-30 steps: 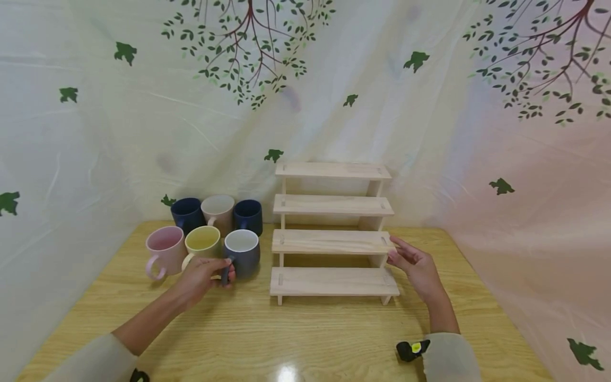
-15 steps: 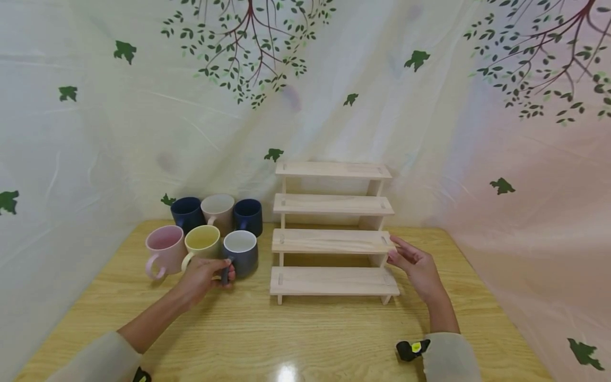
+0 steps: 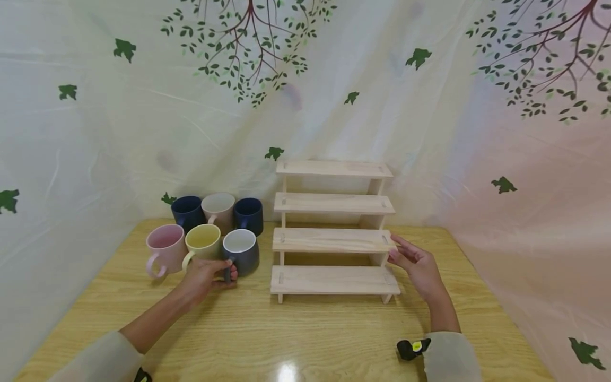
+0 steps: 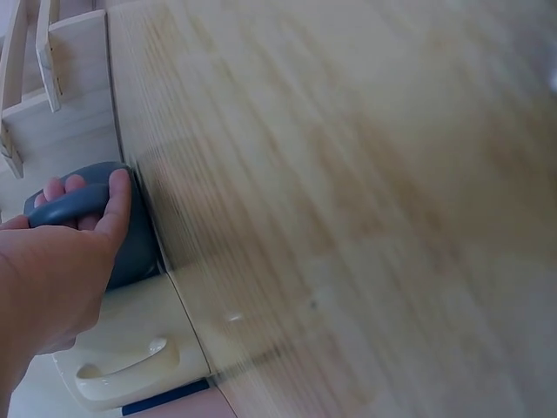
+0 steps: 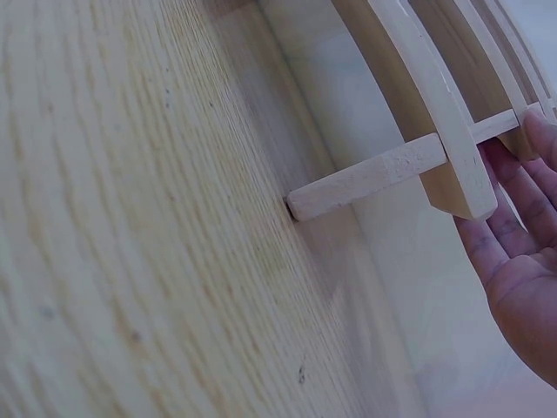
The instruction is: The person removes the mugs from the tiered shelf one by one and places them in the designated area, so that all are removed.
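Note:
My left hand (image 3: 202,278) grips the handle of a dark grey mug (image 3: 248,260) with a white inside, at the front right of the mug group. The left wrist view shows the thumb and fingers around that handle (image 4: 74,205). My right hand (image 3: 420,268) holds the right end of a pale wooden tiered stand (image 3: 334,241) at its second step from the bottom. In the right wrist view the thumb lies at the step's edge, with the fingers (image 5: 513,205) behind the upright.
Beside the grey mug stand a yellow mug (image 3: 202,239) and a pink mug (image 3: 167,254). Behind them are two navy mugs, one at the left (image 3: 187,215), and a beige-white mug (image 3: 219,212). A leaf-printed cloth (image 3: 215,132) hangs behind the wooden table (image 3: 286,334).
The grey mug has shifted very slightly left, then slightly right, with my left hand still on its handle. My right hand and the stand have kept their places.

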`<state>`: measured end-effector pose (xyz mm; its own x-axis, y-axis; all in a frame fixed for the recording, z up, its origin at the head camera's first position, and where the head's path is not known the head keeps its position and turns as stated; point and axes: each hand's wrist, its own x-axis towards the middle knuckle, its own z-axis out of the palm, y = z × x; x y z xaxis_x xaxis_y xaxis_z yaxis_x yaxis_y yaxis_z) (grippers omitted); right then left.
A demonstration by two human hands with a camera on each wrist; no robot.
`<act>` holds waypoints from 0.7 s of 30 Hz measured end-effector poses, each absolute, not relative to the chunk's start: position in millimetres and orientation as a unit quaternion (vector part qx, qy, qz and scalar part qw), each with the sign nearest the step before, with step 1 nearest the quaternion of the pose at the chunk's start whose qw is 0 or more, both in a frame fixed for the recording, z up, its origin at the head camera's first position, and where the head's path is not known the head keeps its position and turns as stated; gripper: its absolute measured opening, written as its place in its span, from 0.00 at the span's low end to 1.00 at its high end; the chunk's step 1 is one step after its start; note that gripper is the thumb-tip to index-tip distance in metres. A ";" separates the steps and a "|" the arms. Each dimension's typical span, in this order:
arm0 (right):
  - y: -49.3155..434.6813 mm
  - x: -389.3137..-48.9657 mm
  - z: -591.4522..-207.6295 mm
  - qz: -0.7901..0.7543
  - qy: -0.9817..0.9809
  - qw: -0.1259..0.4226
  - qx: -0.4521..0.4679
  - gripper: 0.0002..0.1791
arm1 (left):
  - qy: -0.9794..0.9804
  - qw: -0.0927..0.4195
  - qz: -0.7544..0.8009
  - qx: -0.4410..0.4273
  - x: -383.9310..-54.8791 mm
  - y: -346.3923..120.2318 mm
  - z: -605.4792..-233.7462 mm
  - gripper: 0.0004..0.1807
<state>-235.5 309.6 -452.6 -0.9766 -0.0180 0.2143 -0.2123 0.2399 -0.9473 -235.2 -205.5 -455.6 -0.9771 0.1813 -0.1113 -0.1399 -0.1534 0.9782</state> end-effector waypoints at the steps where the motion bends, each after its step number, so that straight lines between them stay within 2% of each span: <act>1: 309.8 -235.6 -452.6 0.613 -0.783 0.079 0.074 0.31 | 0.642 0.109 0.759 0.017 -235.2 -205.3 -455.7 0.09; 21: 310.4 -236.0 -454.1 0.622 -0.775 0.080 0.079 0.30 | 0.651 0.138 0.746 0.033 -235.2 -208.2 -453.8 0.12</act>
